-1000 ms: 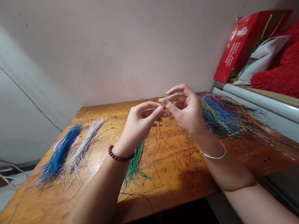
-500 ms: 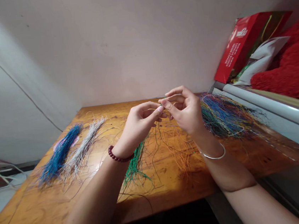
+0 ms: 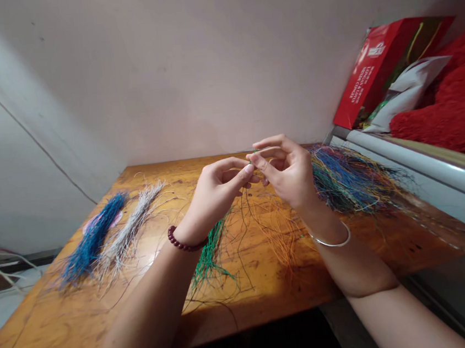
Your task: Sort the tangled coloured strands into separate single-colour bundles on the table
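My left hand and my right hand meet above the middle of a wooden table. Both pinch the same thin green strand, which hangs down from the fingertips towards the table. Below the hands lie a green strand bundle and loose orange strands. A mixed pile of coloured strands lies just right of my right hand. A dark bead bracelet is on my left wrist, a silver bangle on my right.
A blue strand bundle and a white strand bundle lie at the table's left. A red box, a white bag and red plush fabric sit on a ledge at the right. A wall stands behind the table.
The hands have barely shifted; the fingers of my right hand moved slightly while holding the strand.
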A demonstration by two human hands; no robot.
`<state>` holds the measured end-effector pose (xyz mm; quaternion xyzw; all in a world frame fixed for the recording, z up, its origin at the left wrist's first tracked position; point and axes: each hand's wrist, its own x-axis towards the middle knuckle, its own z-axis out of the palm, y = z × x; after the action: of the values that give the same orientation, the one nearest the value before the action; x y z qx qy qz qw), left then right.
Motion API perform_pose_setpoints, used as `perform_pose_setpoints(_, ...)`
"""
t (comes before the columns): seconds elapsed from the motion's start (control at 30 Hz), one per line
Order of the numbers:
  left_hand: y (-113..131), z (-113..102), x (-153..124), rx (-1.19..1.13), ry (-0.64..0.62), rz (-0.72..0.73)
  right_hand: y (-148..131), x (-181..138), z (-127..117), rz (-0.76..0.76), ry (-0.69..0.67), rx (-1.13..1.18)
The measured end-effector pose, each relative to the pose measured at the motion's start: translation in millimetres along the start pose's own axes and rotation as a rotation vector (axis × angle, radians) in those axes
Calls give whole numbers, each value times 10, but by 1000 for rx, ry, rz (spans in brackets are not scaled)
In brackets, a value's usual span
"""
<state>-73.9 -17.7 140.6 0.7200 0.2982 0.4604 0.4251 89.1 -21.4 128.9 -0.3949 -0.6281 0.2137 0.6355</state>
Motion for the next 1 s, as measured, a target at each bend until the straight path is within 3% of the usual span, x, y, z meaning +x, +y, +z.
perform_pose_setpoints(0.4,-27,-16,10,-4,-49,-3,44,138,-92,189,-192,217)
perform_pose_setpoints(1.0,-100,16,24,161,3,115,52,159,-56,104,36,125)
